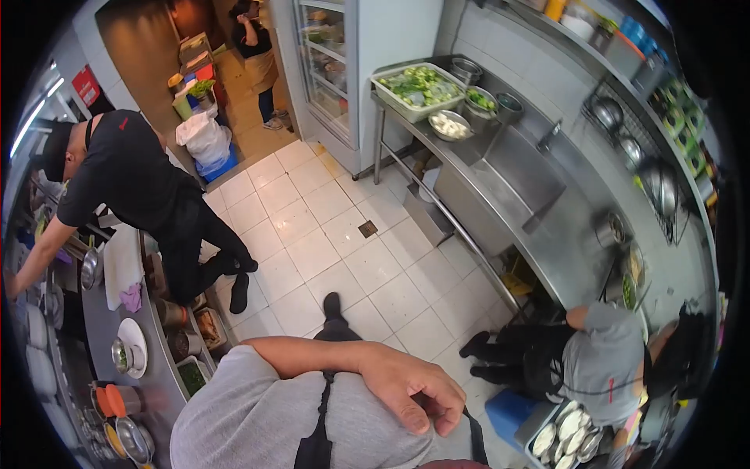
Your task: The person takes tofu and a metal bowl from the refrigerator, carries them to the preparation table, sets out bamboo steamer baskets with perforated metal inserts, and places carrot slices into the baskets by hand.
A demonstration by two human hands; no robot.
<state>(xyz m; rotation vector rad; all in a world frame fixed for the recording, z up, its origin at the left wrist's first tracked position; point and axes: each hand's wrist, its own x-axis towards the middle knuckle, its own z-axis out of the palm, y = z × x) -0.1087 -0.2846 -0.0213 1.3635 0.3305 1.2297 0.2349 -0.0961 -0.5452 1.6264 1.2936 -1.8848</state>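
My left hand (414,387) lies across the front of my body, the forearm coming in from the grey sleeve (223,395) at the left. Its fingers are loosely bent, with a gap between thumb and forefinger, and nothing shows in them. The hand is nearest to my grey shirt (351,422) and the black apron straps (316,438). Below it, a bit of maroon cloth (453,464) shows at the bottom edge. My right hand is out of view. One of my shoes (333,303) stands on the tiled floor.
A person in black (141,172) leans over the left counter (160,375). Another in grey (605,352) bends at the right, beside a bin of pale pieces (566,438). A steel sink (519,184) and a tray of greens (418,90) line the right. A third person (254,51) stands beyond the doorway.
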